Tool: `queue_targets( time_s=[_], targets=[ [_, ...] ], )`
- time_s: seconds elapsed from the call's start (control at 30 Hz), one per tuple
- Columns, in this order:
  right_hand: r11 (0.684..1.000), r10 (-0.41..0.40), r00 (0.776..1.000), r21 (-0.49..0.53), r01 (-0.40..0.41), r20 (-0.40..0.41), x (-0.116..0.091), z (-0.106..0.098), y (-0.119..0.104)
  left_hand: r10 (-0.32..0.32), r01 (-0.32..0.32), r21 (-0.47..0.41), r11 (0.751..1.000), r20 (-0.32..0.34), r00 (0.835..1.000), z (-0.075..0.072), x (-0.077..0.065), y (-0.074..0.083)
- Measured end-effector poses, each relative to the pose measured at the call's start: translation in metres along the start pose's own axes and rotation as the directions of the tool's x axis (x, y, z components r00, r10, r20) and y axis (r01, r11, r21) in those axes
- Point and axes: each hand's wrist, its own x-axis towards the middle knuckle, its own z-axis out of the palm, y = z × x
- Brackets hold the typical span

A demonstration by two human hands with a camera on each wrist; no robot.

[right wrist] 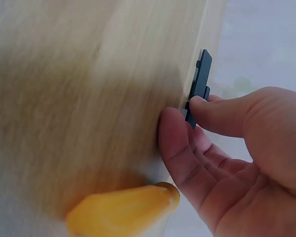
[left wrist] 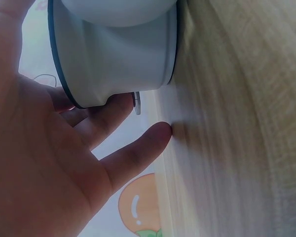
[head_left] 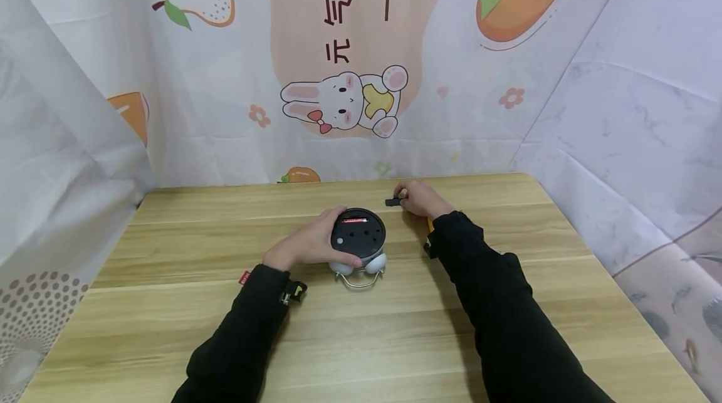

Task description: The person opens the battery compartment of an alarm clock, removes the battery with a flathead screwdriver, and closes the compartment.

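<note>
A twin-bell alarm clock [head_left: 358, 237] lies face down on the table, its black back upward and a red battery [head_left: 355, 220] showing in the uncovered slot. My left hand [head_left: 311, 241] grips the clock from the left, thumb by the bells and fingers around the far side. In the left wrist view, the fingers curve along the clock's white casing [left wrist: 113, 64], while one finger touches the table. Between thumb and fingertips, my right hand [head_left: 422, 198] pinches a small black battery cover [right wrist: 201, 74] close over the table near its back edge.
A yellow handle-like object [right wrist: 121, 210] lies beside the right hand, mostly hidden by the sleeve in the head view. A small red tag [head_left: 244, 277] shows next to the left sleeve. Printed curtains [head_left: 225, 108] hang behind the wooden table [head_left: 361, 340].
</note>
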Motion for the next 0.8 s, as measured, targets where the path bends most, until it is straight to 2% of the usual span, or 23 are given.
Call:
queue_targets(
  time_s=[0.33, 0.57, 0.8],
  targets=[
    [0.997, 0.03, 1.0, 0.066, -0.029, -0.002, -0.0013, 0.0, -0.001, -0.02, 0.02, 0.023, 1.0, -0.003, 1.0, 0.0004, 0.0021, -0.0037],
    [0.987, 0.082, 0.997, 0.137, -0.083, 0.006, -0.0038, 0.0023, -0.0028, -0.008, 0.008, 0.02, 1.0, 0.005, 1.0, 0.0004, 0.0011, -0.0041],
    [0.983, 0.087, 0.996, 0.165, -0.085, -0.008, -0.0066, 0.0022, -0.0021, -0.002, 0.002, 0.022, 1.0, 0.002, 1.0, -0.0004, 0.0009, -0.0029]
  ],
)
